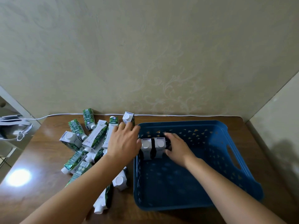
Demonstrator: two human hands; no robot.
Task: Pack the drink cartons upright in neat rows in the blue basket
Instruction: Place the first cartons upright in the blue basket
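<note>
The blue basket (pixel 226 159) stands on the right half of the wooden table. Two green-and-white drink cartons stand upright side by side at its far left corner: one (pixel 146 148) against the left wall, the other (pixel 159 147) to its right. My right hand (pixel 176 147) wraps around the right carton from its right side. My left hand (pixel 124 141) hovers palm down, fingers spread, over the pile of cartons (pixel 90 143) beside the basket's left wall, holding nothing. Several cartons in the pile lie on their sides; a few stand upright.
The wall runs close behind the table, with a white cable (pixel 178 115) along the table's back edge. One carton (pixel 128 118) stands at the back beside the basket's corner. More cartons (pixel 103 198) lie near the front under my left forearm. A white bag (pixel 14 126) sits off the table's left.
</note>
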